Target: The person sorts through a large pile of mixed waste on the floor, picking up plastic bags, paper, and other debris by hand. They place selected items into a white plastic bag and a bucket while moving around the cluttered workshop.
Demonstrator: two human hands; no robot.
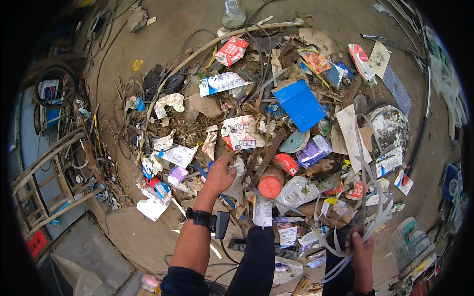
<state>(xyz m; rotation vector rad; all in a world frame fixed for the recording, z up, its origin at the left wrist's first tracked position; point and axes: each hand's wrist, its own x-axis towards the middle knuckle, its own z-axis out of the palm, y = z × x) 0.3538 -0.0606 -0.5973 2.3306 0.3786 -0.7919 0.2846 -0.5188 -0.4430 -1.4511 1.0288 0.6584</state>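
My left hand (220, 176) reaches into the middle of a heap of mixed rubbish. Its fingers are curled down, and what they grip, if anything, is hidden. Right beside them lies a whitish crumpled plastic sheet (238, 172); a white printed carton piece (243, 132) is just beyond. At the lower right, my right hand (362, 251) is closed round a bundle of pale plastic strapping (366, 217), whose loops stand up and trail over the heap. Near the left hand are a jar with a red lid (270, 186) and a small red box (286, 164).
A blue board (300, 105) lies on the heap, with a long bent stick (192, 47) along its far left side. A glass jar (233, 14) stands at the far edge. On the left leans a wooden frame (42, 182); a dark hose (422, 128) curves along the right.
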